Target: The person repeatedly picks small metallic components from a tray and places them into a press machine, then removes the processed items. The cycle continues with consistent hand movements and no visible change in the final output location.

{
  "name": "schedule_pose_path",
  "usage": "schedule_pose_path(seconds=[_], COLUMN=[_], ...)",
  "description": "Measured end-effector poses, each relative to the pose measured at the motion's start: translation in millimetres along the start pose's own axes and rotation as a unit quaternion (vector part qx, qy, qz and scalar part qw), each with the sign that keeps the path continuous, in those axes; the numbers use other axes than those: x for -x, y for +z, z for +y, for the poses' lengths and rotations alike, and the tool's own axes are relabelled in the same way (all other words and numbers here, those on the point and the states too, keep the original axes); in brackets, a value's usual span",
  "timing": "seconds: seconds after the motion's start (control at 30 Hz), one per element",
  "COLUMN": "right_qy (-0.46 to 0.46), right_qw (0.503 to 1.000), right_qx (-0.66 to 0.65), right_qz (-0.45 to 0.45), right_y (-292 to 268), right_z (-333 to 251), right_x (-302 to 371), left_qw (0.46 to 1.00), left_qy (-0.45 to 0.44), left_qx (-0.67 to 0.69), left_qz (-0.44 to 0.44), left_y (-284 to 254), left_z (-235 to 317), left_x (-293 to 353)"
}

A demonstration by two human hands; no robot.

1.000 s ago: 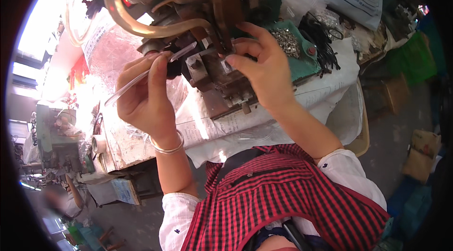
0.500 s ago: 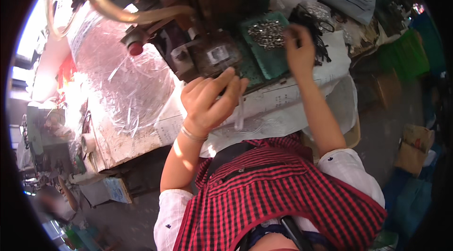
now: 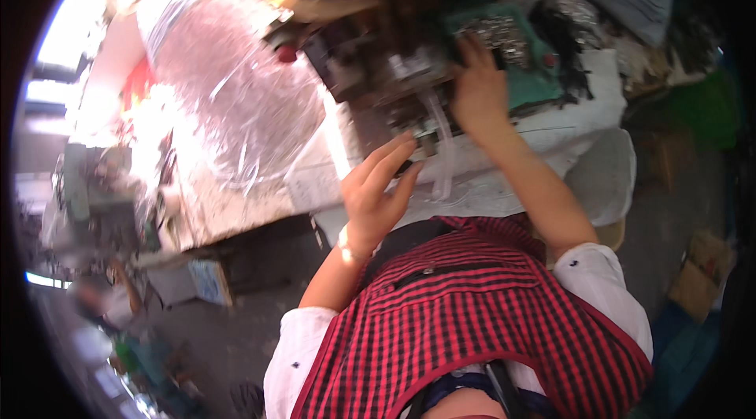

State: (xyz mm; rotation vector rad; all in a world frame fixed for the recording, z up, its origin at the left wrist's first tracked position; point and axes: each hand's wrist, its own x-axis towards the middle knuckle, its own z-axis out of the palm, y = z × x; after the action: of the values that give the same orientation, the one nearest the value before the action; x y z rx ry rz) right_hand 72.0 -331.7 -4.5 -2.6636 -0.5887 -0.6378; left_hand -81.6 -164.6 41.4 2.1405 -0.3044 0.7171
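My left hand [image 3: 378,194] is in front of the dark machine [image 3: 370,57], its thumb and fingers curled around a small black piece [image 3: 405,168]. What kind of piece it is, I cannot make out. A clear, flexible plastic strip [image 3: 443,159] hangs from the machine's front edge between my hands. My right hand [image 3: 480,96] reaches up between the machine and a green tray [image 3: 535,88]. Small shiny metal pieces [image 3: 504,35] are heaped in that tray. The right fingertips are blurred, and whether they pinch anything is unclear.
A large clear plastic bag [image 3: 236,96] of pinkish strips fills the table's left side. A red button [image 3: 286,53] sticks out of the machine's left. Black cords [image 3: 571,49] lie right of the tray. A pale plastic bag [image 3: 602,175] hangs at the table's front right.
My right hand has moved left from the tray's metal pieces toward the machine. My left hand has drawn back from the machine's front, toward me. The whole view has shifted.
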Motion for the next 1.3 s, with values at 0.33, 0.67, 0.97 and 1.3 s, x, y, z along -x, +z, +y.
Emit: schedule_pose_path(seconds=[0.33,0.67,0.97,1.3], right_qy=[0.161,0.160,0.150,0.120], right_qw=[0.933,0.949,0.919,0.798], right_qx=[-0.306,-0.255,-0.352,-0.579], right_qz=[0.099,0.093,0.094,0.119], right_y=[-46.3,-48.9,-104.2,-64.0], right_z=[23.5,47.4,35.9,-50.5], right_x=[-3.5,24.8,37.7,-32.8], left_qw=[0.895,0.910,0.904,0.962], left_qy=[0.068,0.065,-0.162,-0.140], left_qx=[-0.435,-0.403,-0.357,-0.060], left_qz=[0.067,-0.075,0.171,0.227], left_y=[-134.3,-101.5,-131.3,-91.7], left_z=[-81.1,-164.5,-114.4,-97.6], left_x=[-70.2,-65.7,0.4,-18.3])
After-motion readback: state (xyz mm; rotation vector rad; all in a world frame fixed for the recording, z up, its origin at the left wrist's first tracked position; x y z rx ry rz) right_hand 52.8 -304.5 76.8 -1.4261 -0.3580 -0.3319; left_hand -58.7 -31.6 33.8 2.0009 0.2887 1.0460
